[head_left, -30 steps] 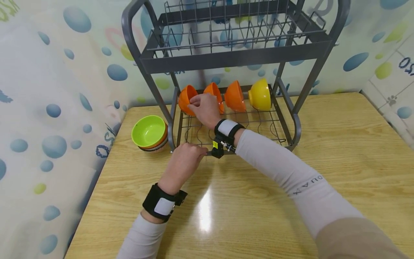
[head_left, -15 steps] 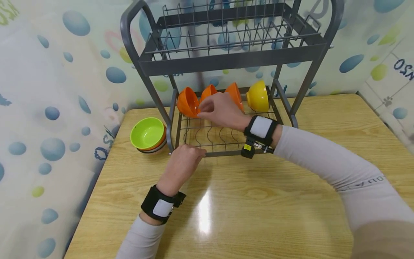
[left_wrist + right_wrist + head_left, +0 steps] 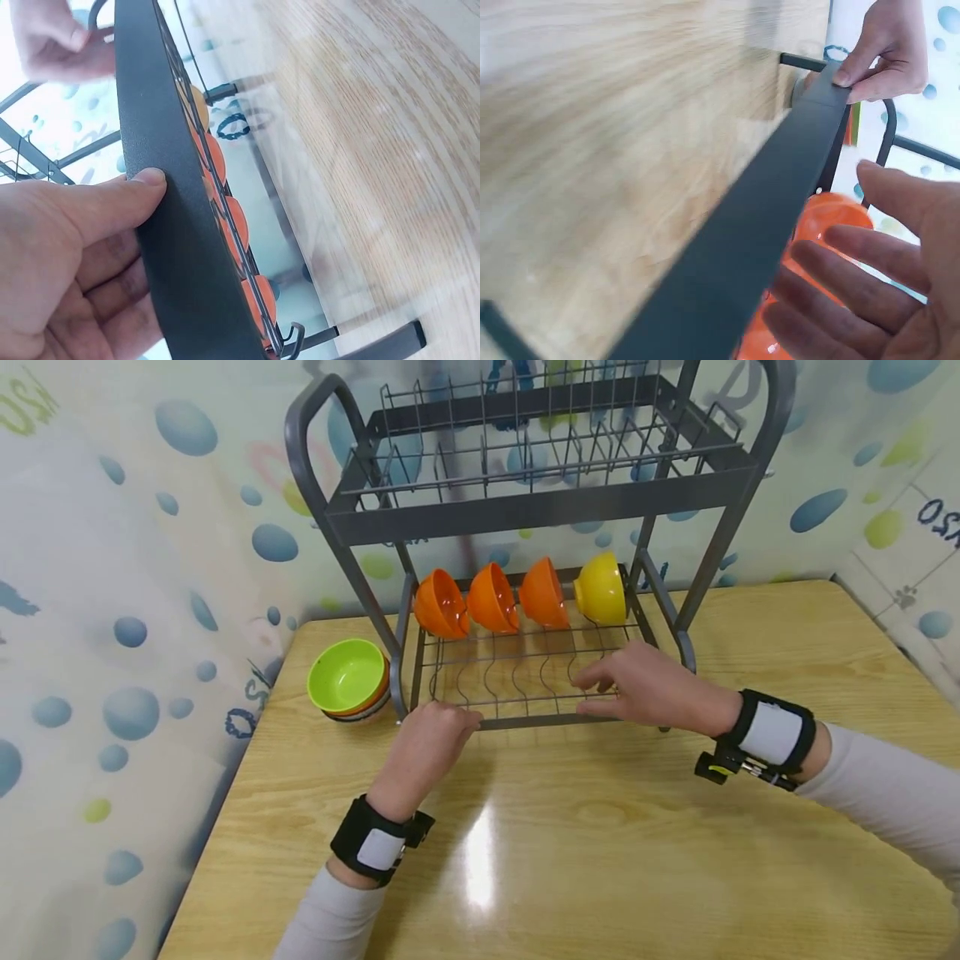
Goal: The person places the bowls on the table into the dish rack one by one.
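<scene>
In the head view, my left hand [image 3: 431,739] holds the front rail of the grey dish rack [image 3: 525,518] near its left end. The left wrist view shows the thumb laid on the rail [image 3: 184,225] with fingers curled behind it. My right hand [image 3: 652,689] is just over the right part of the lower tier, fingers spread and holding nothing. Along the back of that tier, an orange bowl [image 3: 441,604], a second orange bowl [image 3: 492,599], a third orange bowl [image 3: 544,594] and a yellow bowl [image 3: 602,590] stand tilted on their sides in a row.
A stack of bowls with a green bowl [image 3: 347,677] on top stands left of the rack on the wooden table [image 3: 600,843]. The rack's upper wire tier [image 3: 540,452] overhangs the bowls. A patterned wall [image 3: 135,610] rises behind and at the left.
My right hand has let go of the leftmost orange bowl and moved right and toward me, to the rack's front right. That bowl now leans more to the right. My left hand stays put.
</scene>
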Action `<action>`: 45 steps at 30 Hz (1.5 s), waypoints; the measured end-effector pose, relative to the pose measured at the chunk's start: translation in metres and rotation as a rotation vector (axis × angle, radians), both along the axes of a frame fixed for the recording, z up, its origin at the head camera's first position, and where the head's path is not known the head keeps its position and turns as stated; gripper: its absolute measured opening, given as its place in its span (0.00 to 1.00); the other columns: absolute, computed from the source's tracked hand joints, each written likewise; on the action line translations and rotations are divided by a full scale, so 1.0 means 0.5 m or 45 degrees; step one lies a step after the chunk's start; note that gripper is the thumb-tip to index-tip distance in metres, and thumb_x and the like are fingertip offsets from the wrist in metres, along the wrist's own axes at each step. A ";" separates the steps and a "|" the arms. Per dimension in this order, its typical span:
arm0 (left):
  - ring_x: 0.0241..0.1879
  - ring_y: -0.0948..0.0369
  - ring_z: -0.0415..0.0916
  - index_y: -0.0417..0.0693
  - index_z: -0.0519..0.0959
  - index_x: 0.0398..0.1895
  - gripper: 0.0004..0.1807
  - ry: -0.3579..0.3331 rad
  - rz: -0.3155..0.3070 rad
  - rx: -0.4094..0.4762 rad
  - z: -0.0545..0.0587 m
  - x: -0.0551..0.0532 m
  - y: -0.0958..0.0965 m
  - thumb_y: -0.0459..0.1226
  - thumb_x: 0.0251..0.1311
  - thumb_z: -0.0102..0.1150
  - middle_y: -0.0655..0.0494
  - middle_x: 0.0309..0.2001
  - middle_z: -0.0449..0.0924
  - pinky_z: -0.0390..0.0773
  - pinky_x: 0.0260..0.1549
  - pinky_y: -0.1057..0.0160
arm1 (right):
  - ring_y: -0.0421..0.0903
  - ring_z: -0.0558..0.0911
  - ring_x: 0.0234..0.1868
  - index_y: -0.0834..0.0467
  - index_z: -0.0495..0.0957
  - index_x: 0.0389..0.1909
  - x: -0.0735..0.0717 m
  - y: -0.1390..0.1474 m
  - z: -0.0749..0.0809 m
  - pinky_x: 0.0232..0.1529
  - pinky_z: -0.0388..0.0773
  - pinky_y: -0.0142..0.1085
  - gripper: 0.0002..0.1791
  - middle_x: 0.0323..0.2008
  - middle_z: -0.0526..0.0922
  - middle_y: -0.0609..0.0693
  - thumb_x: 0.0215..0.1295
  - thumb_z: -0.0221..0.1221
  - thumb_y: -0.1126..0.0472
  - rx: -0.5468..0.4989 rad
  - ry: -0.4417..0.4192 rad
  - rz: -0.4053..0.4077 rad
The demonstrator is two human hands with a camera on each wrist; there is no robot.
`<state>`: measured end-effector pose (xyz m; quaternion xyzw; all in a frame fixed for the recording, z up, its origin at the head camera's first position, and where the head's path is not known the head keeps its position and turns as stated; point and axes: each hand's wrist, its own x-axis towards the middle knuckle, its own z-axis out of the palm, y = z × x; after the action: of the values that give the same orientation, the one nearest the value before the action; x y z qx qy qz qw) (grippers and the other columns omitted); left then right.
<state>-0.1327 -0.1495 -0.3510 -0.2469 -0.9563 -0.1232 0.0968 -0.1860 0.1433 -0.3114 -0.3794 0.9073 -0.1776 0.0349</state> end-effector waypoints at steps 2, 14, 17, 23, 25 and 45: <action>0.22 0.70 0.73 0.52 0.87 0.34 0.06 0.010 0.004 0.009 -0.001 0.003 0.000 0.33 0.59 0.61 0.61 0.23 0.82 0.74 0.22 0.70 | 0.43 0.86 0.38 0.53 0.85 0.46 0.011 0.021 -0.013 0.40 0.83 0.39 0.19 0.41 0.88 0.49 0.57 0.65 0.48 0.010 0.001 -0.008; 0.42 0.58 0.83 0.46 0.81 0.54 0.18 0.055 -0.113 0.109 0.015 0.019 -0.020 0.35 0.60 0.61 0.52 0.43 0.86 0.83 0.41 0.60 | 0.40 0.84 0.34 0.53 0.87 0.39 0.046 0.075 -0.051 0.33 0.81 0.36 0.09 0.37 0.88 0.46 0.55 0.67 0.61 0.041 0.163 -0.089; 0.44 0.56 0.82 0.46 0.80 0.55 0.19 0.177 -0.185 0.198 0.045 0.031 -0.044 0.34 0.59 0.62 0.50 0.45 0.85 0.82 0.43 0.59 | 0.39 0.84 0.32 0.53 0.87 0.37 0.047 0.078 -0.057 0.32 0.80 0.36 0.08 0.34 0.88 0.46 0.55 0.67 0.64 0.013 0.197 -0.077; 0.42 0.54 0.81 0.43 0.82 0.50 0.16 0.404 -0.110 0.238 0.108 0.031 -0.117 0.32 0.58 0.63 0.48 0.42 0.85 0.82 0.42 0.56 | 0.40 0.85 0.31 0.53 0.87 0.36 0.047 0.079 -0.058 0.32 0.82 0.37 0.07 0.32 0.88 0.46 0.55 0.66 0.64 -0.012 0.231 -0.067; 0.43 0.53 0.81 0.42 0.82 0.49 0.15 0.411 -0.041 0.216 0.115 0.023 -0.146 0.32 0.58 0.63 0.47 0.42 0.85 0.82 0.42 0.54 | 0.41 0.85 0.31 0.54 0.87 0.36 0.048 0.079 -0.058 0.32 0.82 0.38 0.07 0.32 0.88 0.46 0.56 0.66 0.64 -0.009 0.230 -0.069; 0.30 0.56 0.77 0.42 0.83 0.43 0.11 -0.199 0.223 -0.208 0.061 -0.047 -0.244 0.37 0.64 0.56 0.49 0.33 0.84 0.79 0.33 0.54 | 0.36 0.83 0.29 0.53 0.87 0.35 0.043 0.079 -0.060 0.29 0.80 0.33 0.07 0.31 0.88 0.45 0.54 0.67 0.64 -0.005 0.196 -0.072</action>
<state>-0.1563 -0.2717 -0.3207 -0.1591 -0.9857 -0.0546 0.0120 -0.1644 0.1827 -0.3413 -0.3663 0.9173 -0.1506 -0.0409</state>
